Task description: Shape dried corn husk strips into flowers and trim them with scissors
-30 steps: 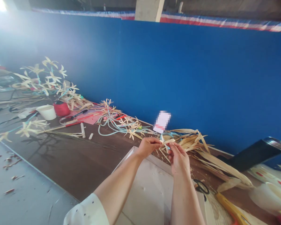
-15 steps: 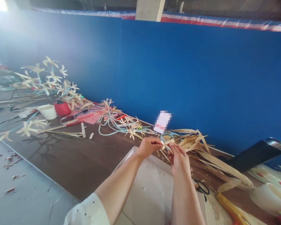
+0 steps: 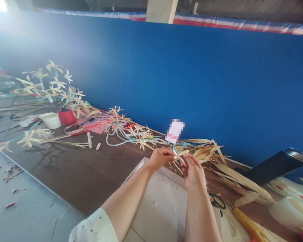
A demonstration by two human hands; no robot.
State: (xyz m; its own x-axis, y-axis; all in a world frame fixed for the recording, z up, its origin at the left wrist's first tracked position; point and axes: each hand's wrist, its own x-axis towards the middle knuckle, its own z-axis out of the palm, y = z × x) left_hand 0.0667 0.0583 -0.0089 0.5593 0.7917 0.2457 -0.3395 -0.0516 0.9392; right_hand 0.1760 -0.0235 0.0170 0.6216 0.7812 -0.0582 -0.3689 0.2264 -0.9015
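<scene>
Above the far edge of a white shallow tray (image 3: pixel 164 191), my left hand (image 3: pixel 161 158) and my right hand (image 3: pixel 194 170) meet over a small piece of pale corn husk (image 3: pixel 181 154). Left thumb and fingertips pinch it from one side, while the right fingertips pinch it from the other. Fingers cover part of the husk, so its full shape is hidden. Just beyond the hands lie a roll of light blue tape (image 3: pixel 179 146) and a heap of dried husks (image 3: pixel 208 153). Husk flowers (image 3: pixel 142 139) and light blue cords (image 3: pixel 118 136) rest to the left.
A blue partition (image 3: pixel 192 77) stands behind the brown tabletop (image 3: pixel 91 174). Leftward are a white cup (image 3: pixel 51 120), red thread spool (image 3: pixel 67 116) and flower stems (image 3: pixel 54 82). On the right are a black bottle (image 3: pixel 272 168), scissors (image 3: pixel 218 201) and a yellow cutter (image 3: pixel 249 225).
Both hands stay in nearly the same place. The pale husk between the fingertips has turned slightly, and my right fingers have shifted a little.
</scene>
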